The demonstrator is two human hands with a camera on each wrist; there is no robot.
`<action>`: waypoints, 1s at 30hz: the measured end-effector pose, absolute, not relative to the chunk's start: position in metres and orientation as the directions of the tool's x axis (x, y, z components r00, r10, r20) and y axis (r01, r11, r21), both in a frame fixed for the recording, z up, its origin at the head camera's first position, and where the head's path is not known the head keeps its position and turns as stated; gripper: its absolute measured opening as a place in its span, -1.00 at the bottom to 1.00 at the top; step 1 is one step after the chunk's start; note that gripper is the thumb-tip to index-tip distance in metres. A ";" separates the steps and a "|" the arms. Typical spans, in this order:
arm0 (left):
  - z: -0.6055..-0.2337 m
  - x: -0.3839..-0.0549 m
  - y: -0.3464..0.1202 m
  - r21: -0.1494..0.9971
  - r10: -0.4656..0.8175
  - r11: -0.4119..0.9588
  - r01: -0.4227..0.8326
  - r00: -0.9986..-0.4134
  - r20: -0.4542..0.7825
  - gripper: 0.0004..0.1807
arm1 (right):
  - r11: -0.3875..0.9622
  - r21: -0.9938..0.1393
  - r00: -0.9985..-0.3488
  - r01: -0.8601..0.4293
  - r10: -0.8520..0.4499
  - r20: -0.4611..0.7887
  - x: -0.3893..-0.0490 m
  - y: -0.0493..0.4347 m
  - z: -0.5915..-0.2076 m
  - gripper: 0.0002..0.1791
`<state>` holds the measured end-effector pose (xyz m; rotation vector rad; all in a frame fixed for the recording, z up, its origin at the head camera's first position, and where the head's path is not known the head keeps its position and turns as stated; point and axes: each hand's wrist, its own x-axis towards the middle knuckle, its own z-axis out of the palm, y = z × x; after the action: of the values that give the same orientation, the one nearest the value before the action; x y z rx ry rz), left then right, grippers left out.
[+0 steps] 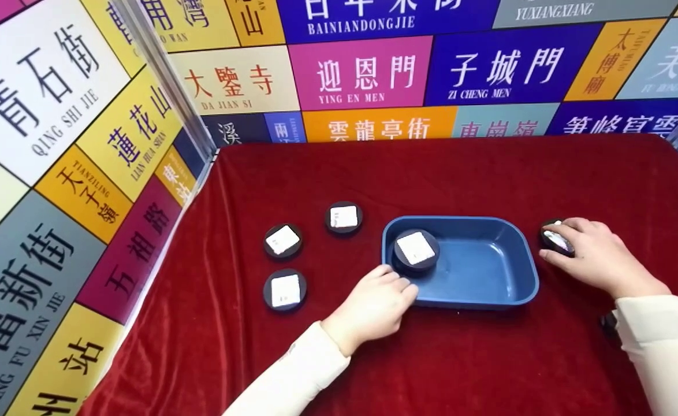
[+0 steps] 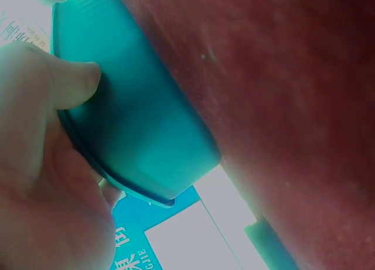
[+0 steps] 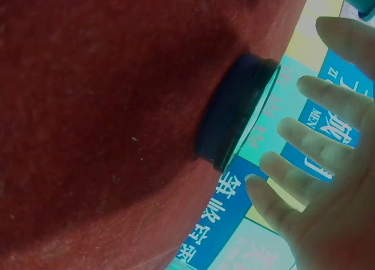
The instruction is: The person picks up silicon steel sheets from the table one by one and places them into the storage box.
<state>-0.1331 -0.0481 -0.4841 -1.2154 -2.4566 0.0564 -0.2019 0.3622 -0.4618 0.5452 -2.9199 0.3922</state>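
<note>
A blue rectangular tub (image 1: 477,271) stands on the red cloth. At its near left corner my left hand (image 1: 373,303) grips the rim; in the left wrist view the thumb (image 2: 79,82) lies on the tub's outer wall and the fingers go over the rim. One round black tin with a white label (image 1: 415,249) sits inside the tub at the left; something dark shows beneath it. Right of the tub, my right hand (image 1: 599,254) hovers over another round black tin (image 3: 237,115). Its fingers are spread, and a gap shows between them and that tin in the right wrist view.
Left of the tub lie three more black tins with white labels: one at the back (image 1: 343,218), one in the middle (image 1: 283,241) and one in front (image 1: 285,290). Panels with street names (image 1: 362,75) rise behind and to the left of the cloth-covered table (image 1: 293,173).
</note>
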 end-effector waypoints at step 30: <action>-0.483 -0.133 -0.048 -0.213 0.770 0.622 0.754 -0.539 0.341 -0.95 | 0.930 -0.277 -0.962 -0.241 -0.267 -0.061 -0.215 0.374 -0.472 -0.22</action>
<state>-0.1331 -0.0481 -0.4832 -1.2111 -2.4460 0.0558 -0.2153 0.3736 -0.4723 0.4195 -3.1822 0.4369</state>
